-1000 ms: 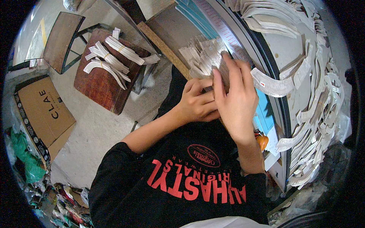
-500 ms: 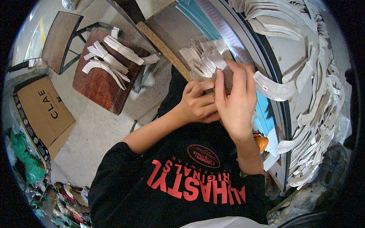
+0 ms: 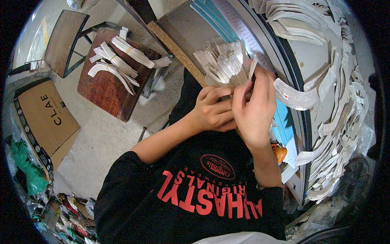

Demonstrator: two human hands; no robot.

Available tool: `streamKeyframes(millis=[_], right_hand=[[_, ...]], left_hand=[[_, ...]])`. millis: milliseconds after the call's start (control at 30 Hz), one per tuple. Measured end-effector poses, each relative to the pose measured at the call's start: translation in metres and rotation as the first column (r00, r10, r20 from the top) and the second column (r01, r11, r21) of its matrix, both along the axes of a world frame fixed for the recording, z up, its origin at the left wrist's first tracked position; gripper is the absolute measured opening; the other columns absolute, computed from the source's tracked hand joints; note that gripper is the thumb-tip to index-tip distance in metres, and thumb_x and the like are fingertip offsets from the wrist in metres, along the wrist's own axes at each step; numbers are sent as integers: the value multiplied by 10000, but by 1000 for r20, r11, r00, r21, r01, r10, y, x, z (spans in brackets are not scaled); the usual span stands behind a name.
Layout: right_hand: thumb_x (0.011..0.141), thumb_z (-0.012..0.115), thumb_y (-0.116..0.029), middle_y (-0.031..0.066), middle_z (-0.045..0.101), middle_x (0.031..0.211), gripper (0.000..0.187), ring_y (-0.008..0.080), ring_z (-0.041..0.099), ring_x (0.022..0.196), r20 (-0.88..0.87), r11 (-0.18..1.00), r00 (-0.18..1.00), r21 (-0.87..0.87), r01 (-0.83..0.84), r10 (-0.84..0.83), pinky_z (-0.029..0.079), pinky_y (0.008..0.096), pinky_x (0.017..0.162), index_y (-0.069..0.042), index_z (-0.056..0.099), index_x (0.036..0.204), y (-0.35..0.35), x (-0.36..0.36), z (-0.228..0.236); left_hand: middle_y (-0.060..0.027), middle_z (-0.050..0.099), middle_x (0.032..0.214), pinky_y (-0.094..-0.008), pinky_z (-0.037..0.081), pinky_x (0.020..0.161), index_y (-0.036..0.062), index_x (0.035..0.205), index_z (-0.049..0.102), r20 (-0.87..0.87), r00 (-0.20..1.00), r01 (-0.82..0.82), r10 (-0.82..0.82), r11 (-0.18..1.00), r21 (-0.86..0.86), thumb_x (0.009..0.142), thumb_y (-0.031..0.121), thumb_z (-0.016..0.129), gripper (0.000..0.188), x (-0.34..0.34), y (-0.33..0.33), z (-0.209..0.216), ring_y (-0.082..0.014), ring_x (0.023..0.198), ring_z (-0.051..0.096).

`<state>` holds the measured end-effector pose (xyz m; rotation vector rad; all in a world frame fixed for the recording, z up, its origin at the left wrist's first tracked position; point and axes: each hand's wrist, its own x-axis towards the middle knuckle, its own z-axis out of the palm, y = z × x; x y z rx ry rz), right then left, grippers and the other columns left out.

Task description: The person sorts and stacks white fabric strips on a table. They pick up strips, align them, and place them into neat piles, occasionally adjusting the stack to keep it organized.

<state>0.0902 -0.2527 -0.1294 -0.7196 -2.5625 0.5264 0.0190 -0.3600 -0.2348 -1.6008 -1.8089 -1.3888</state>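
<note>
A thick fanned bundle of whitish, fabric-like strips [image 3: 227, 63] stands up in front of me, its free ends spread away from my body. My left hand [image 3: 213, 107] is closed round the lower part of the bundle, fingers curled. My right hand [image 3: 256, 103] is beside it, thumb and fingers bent together at the bundle's right side. A single narrow strip [image 3: 252, 68] sticks up between the right fingers, apart from the fan. The lower ends of the strips are hidden behind both hands.
Bundles of white curved strips [image 3: 115, 63] lie on a brown wooden stool [image 3: 107, 95] to the left. A cardboard box [image 3: 48, 122] stands farther left. On the right, a dark-edged table [image 3: 298, 75] carries many curved strips [image 3: 337, 118]; a single curved strip [image 3: 296, 95] overhangs its edge.
My right fingers have drawn slightly back toward me and right, and one strip now stands apart between them. More of the fanned bundle shows. My left hand has barely moved.
</note>
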Motion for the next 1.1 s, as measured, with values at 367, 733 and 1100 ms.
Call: streamKeyframes(millis=[367,733,1100], right_hand=[[959,642,-63,275,632,1204,431,471,651,1103,-36,1000,999,23,-18,19,538,511,952,52,589,1371,2,-5,-1],[965,646,-83,283,641,1148,345,479,655,1021,-38,999,999,29,-19,20,538,512,894,65,599,1273,4,-2,-1],[933,793,-162,255,630,1090,369,458,675,969,24,997,1000,-75,-9,11,555,521,813,33,621,1196,6,-8,11]], left_hand=[[67,777,1101,-411,446,921,201,993,809,19,1000,10,-10,1000,-11,687,441,828,389,1,-2,-7,-240,1153,656],[76,772,1132,-416,433,929,216,1007,812,-16,1000,-7,7,1000,0,671,417,834,392,1,0,-5,-244,1183,654],[66,756,1079,-437,467,906,210,961,799,9,1000,-4,4,1000,13,665,349,838,329,1,1,-1,-254,1177,659]])
